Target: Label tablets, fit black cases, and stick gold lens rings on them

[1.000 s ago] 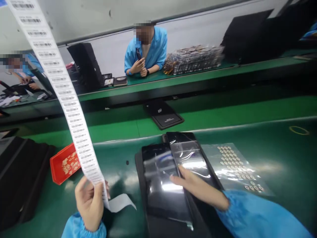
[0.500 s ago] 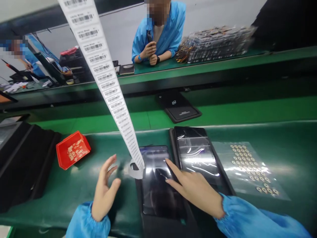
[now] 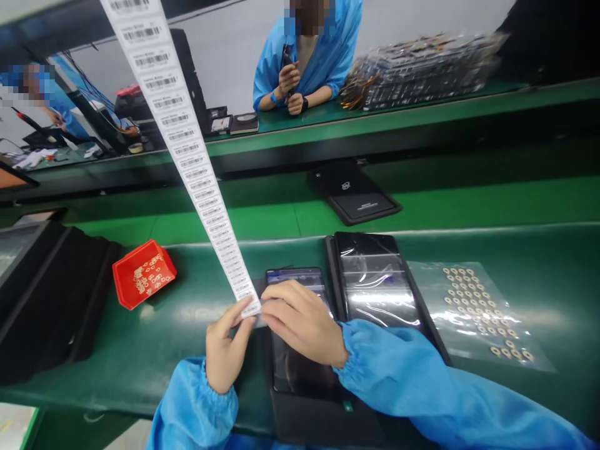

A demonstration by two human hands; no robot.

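Observation:
A long white strip of barcode labels (image 3: pixel 187 150) hangs down from the top left to the near bench. My left hand (image 3: pixel 227 350) pinches its lower end with thumb and fingers. My right hand (image 3: pixel 302 322) is curled over that same end, fingertips pressed at the strip, just above a dark tablet (image 3: pixel 300 369) in a black tray. A second film-covered tablet (image 3: pixel 375 281) lies to its right, untouched.
A red tray (image 3: pixel 143 273) of small rings sits left, beside black foam trays (image 3: pixel 42 294). A clear sheet of ring stickers (image 3: pixel 478 312) lies right. A black case (image 3: pixel 354 194) rides the green belt. Across it sits a person in blue (image 3: pixel 304 56).
My left hand, open and apart from the strip half a second ago, has closed on its lower end. My right hand moved left off the tablet screen to meet it.

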